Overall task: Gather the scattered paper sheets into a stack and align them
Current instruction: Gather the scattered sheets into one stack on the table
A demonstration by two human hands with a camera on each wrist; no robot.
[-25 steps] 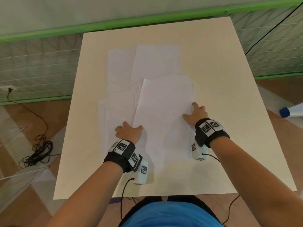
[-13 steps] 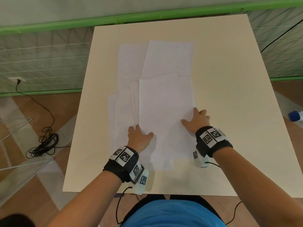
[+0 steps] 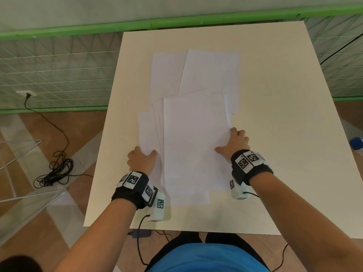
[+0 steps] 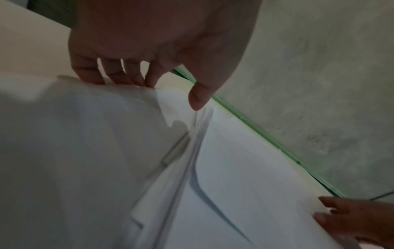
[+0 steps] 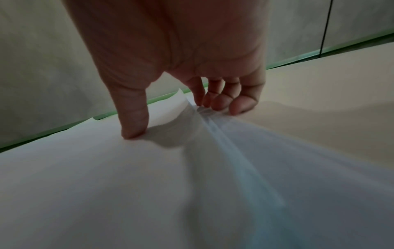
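Observation:
White paper sheets lie overlapped on the cream table (image 3: 279,146). The top sheet (image 3: 194,138) lies straight over a loose pile, and two more sheets (image 3: 210,71) lie farther back. My left hand (image 3: 145,154) curls its fingers (image 4: 110,79) at the left edge of the lower sheets (image 4: 89,134), the thumb just above the paper. My right hand (image 3: 227,141) holds the pile's right edge (image 5: 215,128). Its thumb presses on top and its fingers (image 5: 236,104) curl against the lifted edge. The right hand (image 4: 351,222) also shows in the left wrist view.
A green mesh fence (image 3: 59,65) runs behind and beside the table. A coiled black cable (image 3: 53,173) lies on the floor at the left. A blue-capped object (image 3: 356,143) sits at the right edge of view. Bare tabletop lies right of the sheets.
The top sheet has turned from tilted to straight. My left hand has moved left, from the top sheet's edge to the outer edge of the lower sheets. My right hand stays at the right edge.

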